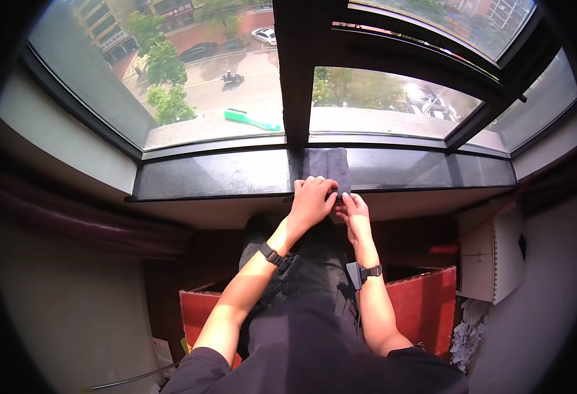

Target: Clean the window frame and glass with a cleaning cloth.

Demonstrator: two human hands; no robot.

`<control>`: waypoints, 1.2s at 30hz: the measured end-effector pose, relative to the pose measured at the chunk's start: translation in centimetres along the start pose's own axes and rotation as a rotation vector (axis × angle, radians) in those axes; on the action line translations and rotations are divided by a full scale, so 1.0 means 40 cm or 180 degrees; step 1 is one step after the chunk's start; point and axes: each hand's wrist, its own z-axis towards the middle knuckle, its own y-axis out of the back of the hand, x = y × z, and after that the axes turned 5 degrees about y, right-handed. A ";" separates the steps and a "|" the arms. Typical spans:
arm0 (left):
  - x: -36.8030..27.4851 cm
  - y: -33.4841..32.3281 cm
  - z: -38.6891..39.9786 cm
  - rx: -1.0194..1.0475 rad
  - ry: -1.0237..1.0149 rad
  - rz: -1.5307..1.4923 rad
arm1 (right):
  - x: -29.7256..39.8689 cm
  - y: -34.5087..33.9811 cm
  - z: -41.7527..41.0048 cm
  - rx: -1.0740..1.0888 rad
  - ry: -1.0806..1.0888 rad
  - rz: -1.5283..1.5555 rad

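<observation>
A dark grey folded cloth [329,162] lies on the black window sill [219,172], with a crease running from the window side towards me. My left hand [313,199] rests over its near left part, thumb and fingers pinching the near edge. At the near right corner, my right hand [355,212] holds the fabric between thumb and index finger, the other fingers curled below. Part of the cloth is hidden under my left hand. Both wrists wear black straps with small devices.
Black-framed window panes rise behind the sill. Outside, a green brush [251,119] lies on the ledge above a street. Below me are red cardboard panels [421,308]. A white cabinet [490,256] stands right, a dark red curtain [81,229] hangs left, and crumpled paper [467,332] lies lower right.
</observation>
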 end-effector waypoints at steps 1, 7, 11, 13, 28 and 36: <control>0.001 0.000 0.001 0.0022 -0.0002 -0.0026 | 0.001 0.000 0.002 0.0004 -0.0038 0.0020; 0.013 -0.004 -0.006 -0.0127 -0.0109 -0.0209 | 0.019 -0.030 -0.010 -0.0034 0.0139 0.0174; 0.021 -0.005 -0.016 -0.0397 -0.0163 -0.0382 | 0.013 -0.048 -0.007 -0.0063 0.0348 0.0456; 0.029 0.003 -0.014 -0.0427 -0.0125 -0.0489 | 0.012 -0.061 -0.008 -0.0243 0.0708 -0.0013; 0.112 0.065 0.047 -0.0590 0.1047 -0.1243 | 0.043 -0.240 -0.076 0.0406 0.2994 -0.3178; 0.124 0.088 0.028 -0.0224 0.1122 -0.0645 | 0.052 -0.201 -0.061 0.0461 0.3046 -0.2839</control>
